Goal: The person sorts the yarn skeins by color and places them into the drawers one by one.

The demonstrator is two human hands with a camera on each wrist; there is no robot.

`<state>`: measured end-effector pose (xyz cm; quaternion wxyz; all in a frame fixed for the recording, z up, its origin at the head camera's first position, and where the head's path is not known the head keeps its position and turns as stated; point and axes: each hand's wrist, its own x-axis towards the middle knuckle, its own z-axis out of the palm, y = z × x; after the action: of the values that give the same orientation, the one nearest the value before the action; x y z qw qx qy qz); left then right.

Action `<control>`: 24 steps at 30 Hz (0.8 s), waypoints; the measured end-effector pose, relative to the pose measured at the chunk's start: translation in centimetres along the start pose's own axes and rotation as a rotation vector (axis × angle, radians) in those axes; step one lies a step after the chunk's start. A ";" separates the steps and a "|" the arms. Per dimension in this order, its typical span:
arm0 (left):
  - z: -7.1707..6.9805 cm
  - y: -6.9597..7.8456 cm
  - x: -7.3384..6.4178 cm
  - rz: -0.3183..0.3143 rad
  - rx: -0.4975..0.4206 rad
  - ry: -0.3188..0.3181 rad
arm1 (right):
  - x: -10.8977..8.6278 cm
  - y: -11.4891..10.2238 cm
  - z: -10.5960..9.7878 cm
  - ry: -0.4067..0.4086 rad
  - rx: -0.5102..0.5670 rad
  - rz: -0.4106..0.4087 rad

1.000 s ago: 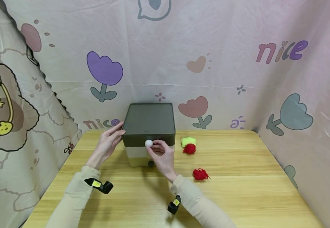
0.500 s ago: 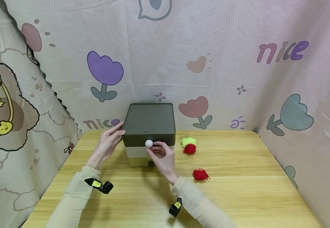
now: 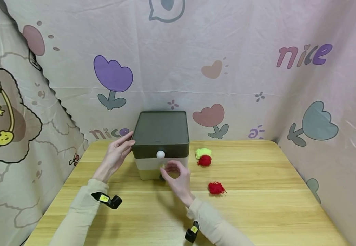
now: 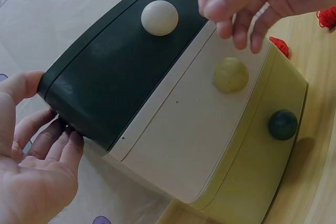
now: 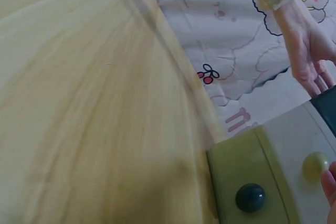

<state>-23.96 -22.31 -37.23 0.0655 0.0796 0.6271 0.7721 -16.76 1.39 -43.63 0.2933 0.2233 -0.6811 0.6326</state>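
Observation:
A small desktop drawer box (image 3: 160, 128) stands at the back of the table. In the left wrist view its front has a dark green top drawer (image 4: 105, 77) with a white knob (image 4: 159, 18), a white middle drawer (image 4: 178, 135) with a yellow knob (image 4: 231, 75), and a yellow-green bottom drawer (image 4: 257, 171) with a dark green knob (image 4: 282, 124). All the drawers look closed. My left hand (image 3: 114, 155) rests against the box's upper left side, fingers extended. Beside the yellow knob, my right hand (image 3: 179, 179) hovers with thumb and fingers bent apart, holding nothing.
Right of the box lie a yellow-green yarn ball (image 3: 203, 152) and a red yarn ball (image 3: 204, 160), one against the other. Another red yarn ball (image 3: 216, 188) sits nearer on the wooden table (image 3: 258, 205). A printed cloth (image 3: 242, 34) hangs behind.
My right hand has left the white knob of the top drawer and come down to the yellow knob of the middle one. The left hand and the box have stayed put.

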 end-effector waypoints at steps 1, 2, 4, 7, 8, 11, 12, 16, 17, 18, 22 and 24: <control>0.0 0.0 0.0 0.000 -0.001 0.001 | -0.1 0.1 0.0 -0.001 -0.005 0.001; 0.0 0.0 0.1 0.000 -0.002 0.004 | -0.3 0.1 0.0 -0.003 -0.008 0.004; 0.0 0.0 0.1 -0.002 -0.004 0.004 | -0.5 0.2 -0.1 -0.009 -0.016 0.010; 0.0 -0.1 0.2 -0.003 -0.006 0.005 | -0.9 0.4 0.0 -0.012 -0.024 0.026; 0.0 -0.1 0.2 -0.004 -0.006 0.004 | -1.1 0.4 0.0 -0.010 -0.027 0.037; 0.0 0.0 0.2 -0.003 -0.007 0.003 | -1.4 0.6 0.1 -0.001 -0.038 0.063; 0.0 0.0 0.1 -0.002 -0.004 0.000 | -1.5 0.7 0.1 0.002 -0.040 0.073; 0.0 0.1 0.1 0.000 -0.002 -0.006 | -1.8 0.9 0.2 0.009 -0.033 0.096; 0.0 0.0 0.1 0.000 -0.001 -0.007 | -1.8 0.9 0.3 0.011 -0.028 0.101; 0.0 0.0 0.1 0.000 0.000 -0.008 | -1.9 0.9 0.3 0.013 -0.019 0.115; 0.0 0.0 0.1 -0.003 -0.002 -0.009 | -2.0 1.0 0.5 0.019 -0.009 0.149; 0.0 0.0 0.1 -0.003 -0.002 -0.009 | -2.1 1.1 0.6 0.023 -0.007 0.158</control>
<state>-24.06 -22.31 -37.23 0.0697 0.0820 0.6260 0.7723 -16.05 0.80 -45.84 0.2509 0.1607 -0.6955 0.6539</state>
